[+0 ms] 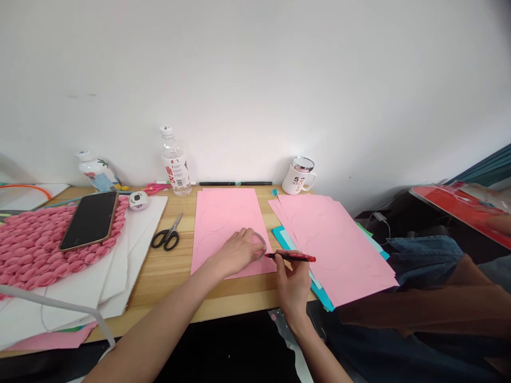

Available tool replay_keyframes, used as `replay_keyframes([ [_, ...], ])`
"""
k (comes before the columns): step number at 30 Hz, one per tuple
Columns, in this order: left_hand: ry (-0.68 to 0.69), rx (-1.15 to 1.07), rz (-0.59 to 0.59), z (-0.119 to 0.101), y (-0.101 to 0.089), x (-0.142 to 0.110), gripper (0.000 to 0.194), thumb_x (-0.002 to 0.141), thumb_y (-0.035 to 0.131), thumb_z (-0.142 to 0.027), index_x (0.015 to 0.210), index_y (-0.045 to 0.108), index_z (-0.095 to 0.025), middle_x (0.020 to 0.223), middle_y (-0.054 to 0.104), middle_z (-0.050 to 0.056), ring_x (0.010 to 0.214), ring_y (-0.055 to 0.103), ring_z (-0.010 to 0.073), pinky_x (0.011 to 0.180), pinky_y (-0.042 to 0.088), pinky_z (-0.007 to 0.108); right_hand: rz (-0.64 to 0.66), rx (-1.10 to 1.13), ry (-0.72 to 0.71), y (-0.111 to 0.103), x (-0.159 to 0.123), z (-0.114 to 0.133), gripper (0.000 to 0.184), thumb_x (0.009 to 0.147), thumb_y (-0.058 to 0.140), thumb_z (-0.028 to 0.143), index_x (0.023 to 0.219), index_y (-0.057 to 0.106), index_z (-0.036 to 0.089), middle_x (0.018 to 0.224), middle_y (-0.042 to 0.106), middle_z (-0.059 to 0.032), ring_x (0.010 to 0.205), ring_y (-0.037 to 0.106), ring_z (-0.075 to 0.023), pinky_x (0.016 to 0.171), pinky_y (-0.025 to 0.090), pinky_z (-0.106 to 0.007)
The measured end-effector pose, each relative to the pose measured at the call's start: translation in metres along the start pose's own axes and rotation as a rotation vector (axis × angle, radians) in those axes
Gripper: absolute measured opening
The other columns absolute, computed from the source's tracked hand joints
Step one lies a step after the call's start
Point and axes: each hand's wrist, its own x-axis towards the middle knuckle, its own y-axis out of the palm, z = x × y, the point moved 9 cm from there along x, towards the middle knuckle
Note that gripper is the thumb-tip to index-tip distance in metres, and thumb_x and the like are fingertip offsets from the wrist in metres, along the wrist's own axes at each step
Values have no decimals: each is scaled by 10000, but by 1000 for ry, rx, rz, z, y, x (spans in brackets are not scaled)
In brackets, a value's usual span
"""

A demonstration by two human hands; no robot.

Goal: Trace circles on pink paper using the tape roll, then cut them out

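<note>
Left hand (pixel 239 250): grasping disc (pixel 260 240), on sheet (pixel 223 221) at its 4 o'clock | right hand (pixel 293 276): grasping pen (pixel 293 256), tip beside disc | sheet: on counter (pixel 154 276) | mug (pixel 293 180), sheet's 2 o'clock: "5" and "2" legible | bottle (pixel 172 149), 11 o'clock: label (pixel 176 172) too small to read

A craft corner (wooden desk (pixel 167 271), white wall (pixel 255 96)) with scissors (pixel 171 234) and pink paper (pixel 223 221).
</note>
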Motion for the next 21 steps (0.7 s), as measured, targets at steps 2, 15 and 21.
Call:
replay_keyframes([
  [2, -8, -20, 16, 1, -1, 0, 212, 906, 468, -268, 1011, 652, -252, 1016, 498, 75, 1001, 440, 233, 843, 393, 349, -1, -35, -42, 2, -6, 2, 268, 789, 616, 403, 924, 525, 189, 978, 617, -118, 908, 618, -224, 740, 554, -373],
  [15, -50, -36, 80, 3, -3, 3, 152, 870, 493, -277, 945, 622, -247, 988, 478, 55, 968, 409, 213, 839, 369, 320, 152, -324, -532, 27, -52, 31, 263, 810, 421, 26, 968, 524, 210, 1002, 587, -73, 928, 592, -179, 757, 524, -330],
  [21, -69, -50, 117, 6, -1, 5, 152, 862, 495, -273, 931, 629, -256, 992, 463, 43, 984, 411, 205, 842, 356, 301, 248, -286, -583, 43, -67, 43, 296, 798, 415, -13, 937, 524, 225, 985, 585, -62, 925, 593, -170, 779, 511, -306],
])
